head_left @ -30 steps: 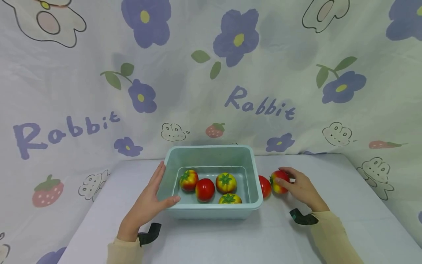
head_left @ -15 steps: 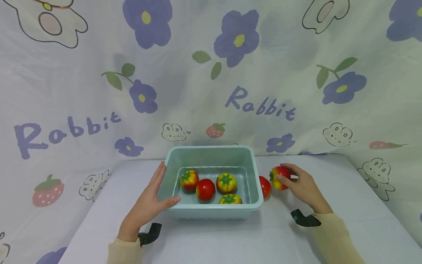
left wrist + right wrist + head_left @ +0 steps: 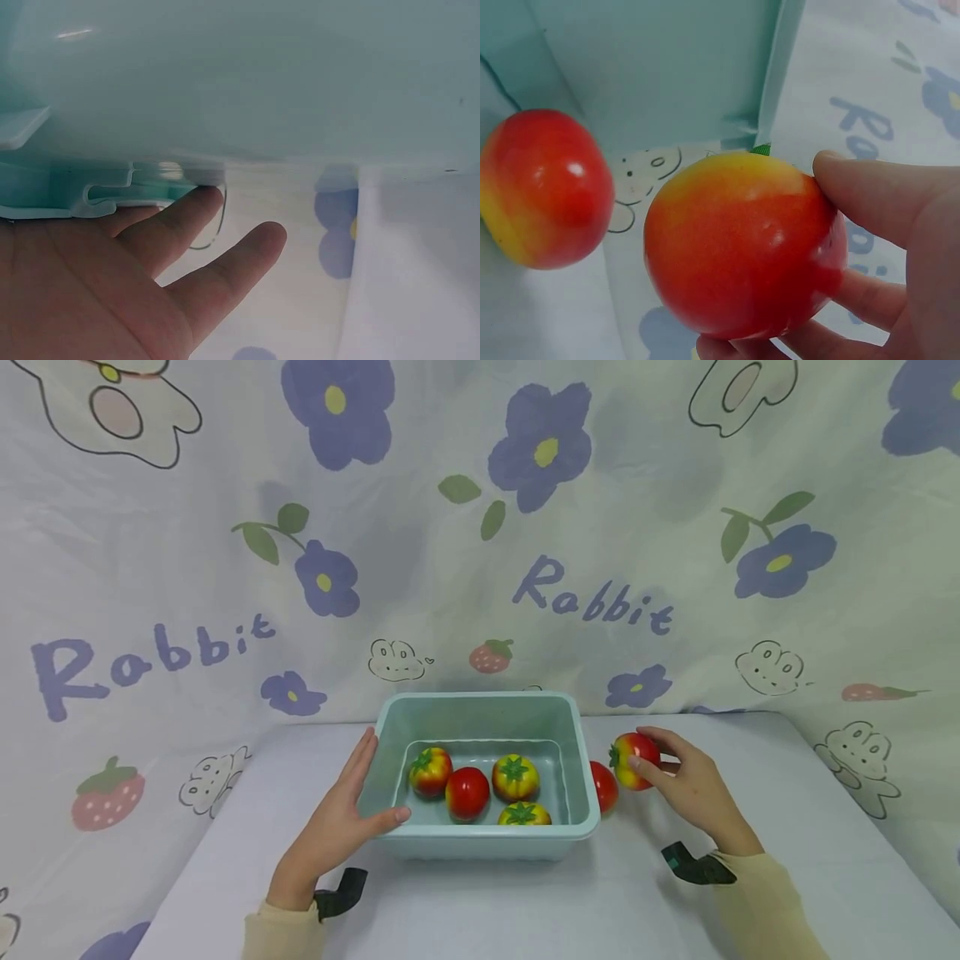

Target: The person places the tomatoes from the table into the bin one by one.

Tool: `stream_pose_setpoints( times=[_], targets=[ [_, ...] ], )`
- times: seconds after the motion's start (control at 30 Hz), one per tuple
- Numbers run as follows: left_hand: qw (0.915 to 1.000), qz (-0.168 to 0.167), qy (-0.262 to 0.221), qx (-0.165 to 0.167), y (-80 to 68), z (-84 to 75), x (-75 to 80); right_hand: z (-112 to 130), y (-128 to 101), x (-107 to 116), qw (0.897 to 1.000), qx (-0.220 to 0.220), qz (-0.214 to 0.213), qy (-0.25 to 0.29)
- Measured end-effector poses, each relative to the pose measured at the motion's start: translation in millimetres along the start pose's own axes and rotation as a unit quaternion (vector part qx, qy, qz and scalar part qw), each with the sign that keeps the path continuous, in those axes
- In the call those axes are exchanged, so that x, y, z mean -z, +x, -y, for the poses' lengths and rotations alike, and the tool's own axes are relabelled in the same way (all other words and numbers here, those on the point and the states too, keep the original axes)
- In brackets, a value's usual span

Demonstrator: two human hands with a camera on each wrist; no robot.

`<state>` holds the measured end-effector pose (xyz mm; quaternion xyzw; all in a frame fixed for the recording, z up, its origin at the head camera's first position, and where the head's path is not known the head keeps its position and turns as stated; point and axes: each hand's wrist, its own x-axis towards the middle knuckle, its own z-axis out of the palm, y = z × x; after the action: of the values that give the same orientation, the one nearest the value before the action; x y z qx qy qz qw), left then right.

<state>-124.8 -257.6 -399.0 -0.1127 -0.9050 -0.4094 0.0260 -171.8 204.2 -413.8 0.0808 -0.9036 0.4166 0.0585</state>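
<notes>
To the right of the pale green plastic bin (image 3: 487, 843), my right hand (image 3: 693, 789) grips a red and yellow tomato (image 3: 742, 247) between thumb and fingers, its green leafy top turned toward the bin. Another red tomato (image 3: 547, 187) lies on the table against the bin's right side, partly hidden by the wall in the head view. My left hand (image 3: 330, 818) rests along the bin's left side with fingers straight, thumb over the front left rim. Inside the bin sit several tomatoes, among them a red one (image 3: 467, 793) and a yellow one with a green top (image 3: 515, 777).
A white cloth (image 3: 480, 910) covers the table. Behind it hangs a white curtain (image 3: 420, 577) printed with flowers and rabbits. The bin's walls stand higher than the tomatoes inside. Dark wrist mounts (image 3: 341, 893) sit on both wrists.
My right hand has raised the tomato slightly off the table, moving it a little up and toward the bin. The left hand and the bin have stayed in place.
</notes>
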Motion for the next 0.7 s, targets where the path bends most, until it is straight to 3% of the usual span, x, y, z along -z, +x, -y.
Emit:
stream_pose_setpoints(
  times=[0.7],
  targets=[
    [1.0000,0.001,0.001,-0.006,-0.2,0.2,0.6,22,-11,8,0.998,0.054,-0.036,0.014]
  ],
)
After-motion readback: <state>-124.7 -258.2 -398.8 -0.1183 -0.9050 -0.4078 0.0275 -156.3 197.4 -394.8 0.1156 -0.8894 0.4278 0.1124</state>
